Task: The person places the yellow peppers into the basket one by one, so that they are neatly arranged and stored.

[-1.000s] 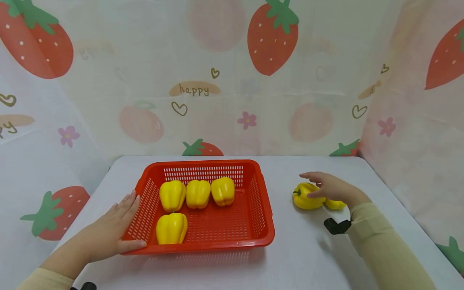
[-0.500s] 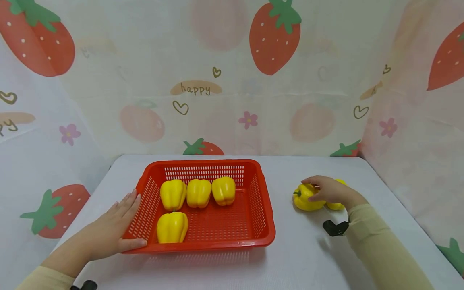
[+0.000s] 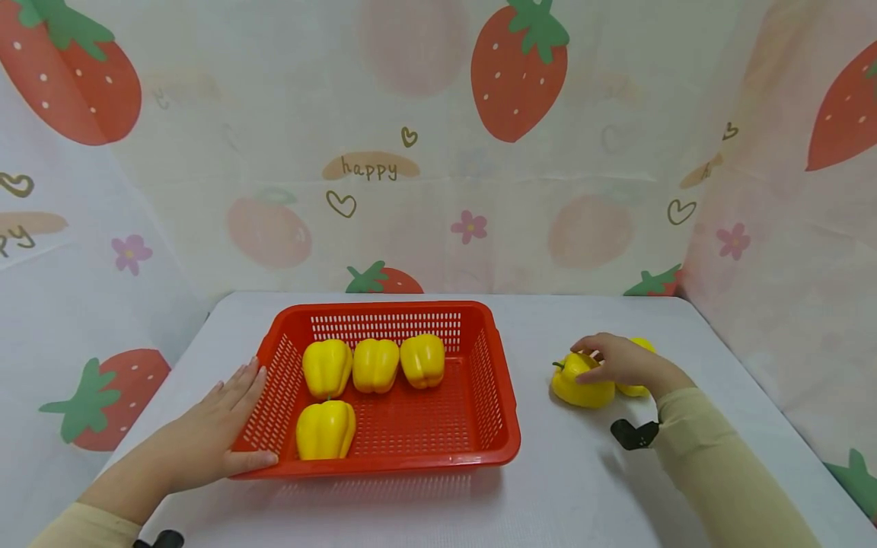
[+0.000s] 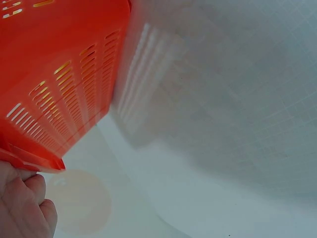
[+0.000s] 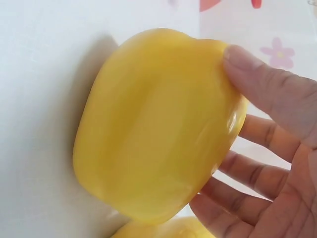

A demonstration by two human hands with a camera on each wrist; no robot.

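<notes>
My right hand point(image 3: 626, 364) grips a yellow bell pepper point(image 3: 578, 388) on the table, right of the basket. In the right wrist view, the thumb point(image 5: 262, 82) lies on one side of this pepper and the fingers point(image 5: 247, 171) curl against the other. It looks tilted, with its stem at the upper left in the head view. My left hand point(image 3: 212, 426) rests on the left rim of the red plastic basket point(image 3: 397, 463), fingers extended and thumb at the front corner. Inside the basket are several yellow bell peppers point(image 3: 325, 430), mostly along the back and left.
Another yellow pepper point(image 3: 633, 390) lies just behind my right hand, partly hidden. White cloth covers the table point(image 3: 534, 487). A strawberry-print curtain point(image 3: 438, 152) stands behind and at both sides.
My right hand has come down onto the near loose pepper and taken hold of it. The pepper has tilted slightly, stem rising. My left hand and the basket stay put.
</notes>
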